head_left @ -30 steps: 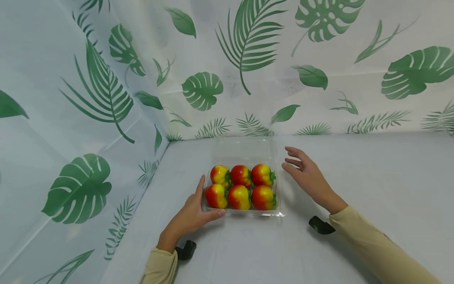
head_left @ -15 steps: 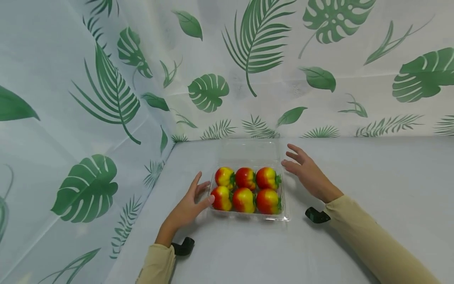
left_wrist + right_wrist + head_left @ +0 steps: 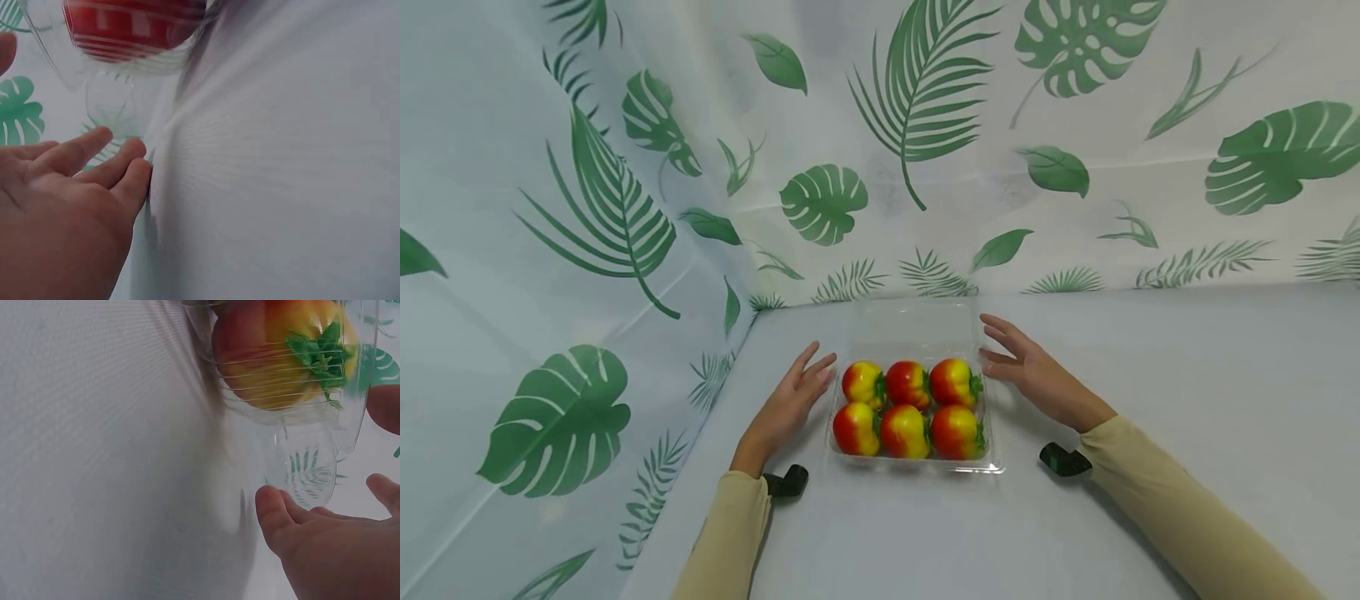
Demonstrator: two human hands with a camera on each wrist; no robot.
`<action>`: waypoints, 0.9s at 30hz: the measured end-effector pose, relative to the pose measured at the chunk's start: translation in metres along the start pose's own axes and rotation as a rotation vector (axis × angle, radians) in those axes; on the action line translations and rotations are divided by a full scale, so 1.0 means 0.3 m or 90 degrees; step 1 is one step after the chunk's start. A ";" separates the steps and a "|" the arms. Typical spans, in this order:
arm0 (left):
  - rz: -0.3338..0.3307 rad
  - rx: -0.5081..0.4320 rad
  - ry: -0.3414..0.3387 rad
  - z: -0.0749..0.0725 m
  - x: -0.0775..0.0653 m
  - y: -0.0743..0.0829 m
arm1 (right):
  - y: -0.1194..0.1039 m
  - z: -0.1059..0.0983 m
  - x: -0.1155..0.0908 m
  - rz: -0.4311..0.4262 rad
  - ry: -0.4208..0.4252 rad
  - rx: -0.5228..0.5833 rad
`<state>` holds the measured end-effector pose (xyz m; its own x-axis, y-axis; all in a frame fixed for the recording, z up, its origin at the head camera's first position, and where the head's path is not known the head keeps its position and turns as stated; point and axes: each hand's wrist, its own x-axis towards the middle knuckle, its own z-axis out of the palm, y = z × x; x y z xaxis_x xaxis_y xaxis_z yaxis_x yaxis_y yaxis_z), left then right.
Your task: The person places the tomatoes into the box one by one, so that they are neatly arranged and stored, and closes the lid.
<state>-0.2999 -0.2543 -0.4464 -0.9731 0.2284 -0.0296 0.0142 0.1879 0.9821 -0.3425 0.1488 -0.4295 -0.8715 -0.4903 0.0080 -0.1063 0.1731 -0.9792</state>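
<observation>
A clear plastic clamshell box sits on the table, its transparent lid folded back toward the wall. Inside are two rows of three round red-and-yellow fruits with green leafy tops. My left hand is at the box's left side with fingers extended; in the left wrist view a fruit shows through the box wall above the fingers. On the right, my right hand reaches toward the back right corner with loosely bent fingers. Whether its fingertips touch the box is unclear. Neither hand holds anything.
A pale cloth covers the table. Behind it hangs a white curtain with green leaf prints, and another leaf-printed sheet closes off the left side. Black devices are strapped at both wrists.
My left hand has let go of the box's front left corner and moved back along its left side, fingers straightening. My right hand has shifted slightly left, closer to the box, which stays put.
</observation>
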 end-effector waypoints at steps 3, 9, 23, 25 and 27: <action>-0.002 -0.005 -0.032 -0.013 0.029 -0.002 | 0.009 0.012 -0.001 0.002 -0.007 -0.001; 0.022 -0.076 -0.097 -0.019 0.068 -0.007 | 0.021 0.016 -0.002 0.006 -0.009 -0.011; 0.042 -0.189 -0.057 0.007 0.096 -0.008 | 0.028 0.016 0.010 -0.019 0.046 0.001; 0.052 -0.210 -0.049 0.011 0.097 -0.010 | 0.029 0.020 0.012 -0.027 0.059 0.008; 0.060 -0.223 -0.041 0.016 0.098 -0.012 | 0.030 0.021 0.012 -0.034 0.072 0.005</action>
<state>-0.3274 -0.2439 -0.4518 -0.9545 0.2913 0.0637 0.0131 -0.1726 0.9849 -0.3435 0.1431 -0.4397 -0.9132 -0.3990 0.0828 -0.1507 0.1419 -0.9783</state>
